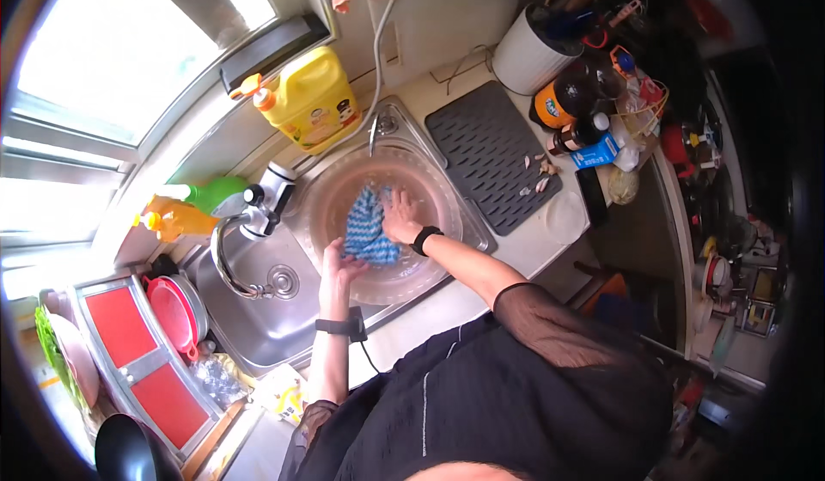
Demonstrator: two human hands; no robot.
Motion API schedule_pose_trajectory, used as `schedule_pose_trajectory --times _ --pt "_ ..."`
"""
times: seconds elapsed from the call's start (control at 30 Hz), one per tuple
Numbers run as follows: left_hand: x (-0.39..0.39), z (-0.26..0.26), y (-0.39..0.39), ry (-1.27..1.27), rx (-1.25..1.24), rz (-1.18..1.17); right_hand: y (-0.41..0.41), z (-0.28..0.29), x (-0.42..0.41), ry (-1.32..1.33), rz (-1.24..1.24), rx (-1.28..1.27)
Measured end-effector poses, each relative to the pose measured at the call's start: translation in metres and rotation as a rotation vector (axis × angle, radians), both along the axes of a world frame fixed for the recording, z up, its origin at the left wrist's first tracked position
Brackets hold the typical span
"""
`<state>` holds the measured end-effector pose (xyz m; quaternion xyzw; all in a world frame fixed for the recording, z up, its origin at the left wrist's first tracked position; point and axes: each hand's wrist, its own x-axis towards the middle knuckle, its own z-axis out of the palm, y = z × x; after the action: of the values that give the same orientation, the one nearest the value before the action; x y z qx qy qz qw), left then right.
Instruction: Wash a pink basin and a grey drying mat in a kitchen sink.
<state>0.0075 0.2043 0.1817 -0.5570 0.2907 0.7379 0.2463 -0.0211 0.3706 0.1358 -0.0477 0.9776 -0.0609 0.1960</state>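
Note:
A blue and white striped cloth (372,229) lies in water in a round translucent plastic basin (380,291), which rests over the right bowl of the steel sink. My right hand (401,215) reaches in from the right and touches the cloth's upper right part; its fingers are spread. At the cloth's lower left edge is my left hand (341,263), palm partly up, with fingers apart. Whether the left fingertips touch the cloth is hard to tell.
A chrome faucet (222,249) arches over the left sink bowl (251,326). Behind the basin stands a yellow pump jug (312,104). To the right lies a grey drying mat (493,158) with garlic pieces, near bottles and a white ribbed container (532,52). Red colanders (171,313) stand left.

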Motion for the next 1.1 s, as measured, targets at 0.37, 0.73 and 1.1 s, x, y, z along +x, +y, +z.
schedule_pose_trajectory --times 0.37,0.73,1.1 --pt "-0.027 0.002 0.026 0.071 0.206 -0.153 -0.022 0.008 0.013 -0.104 -0.084 -0.729" --pt "-0.010 -0.001 0.004 0.535 0.187 -0.176 -0.042 0.122 0.011 0.221 -0.015 -0.988" --pt "-0.025 0.003 0.019 0.414 0.094 -0.032 -0.040 0.087 -0.024 0.235 -0.007 -0.966"
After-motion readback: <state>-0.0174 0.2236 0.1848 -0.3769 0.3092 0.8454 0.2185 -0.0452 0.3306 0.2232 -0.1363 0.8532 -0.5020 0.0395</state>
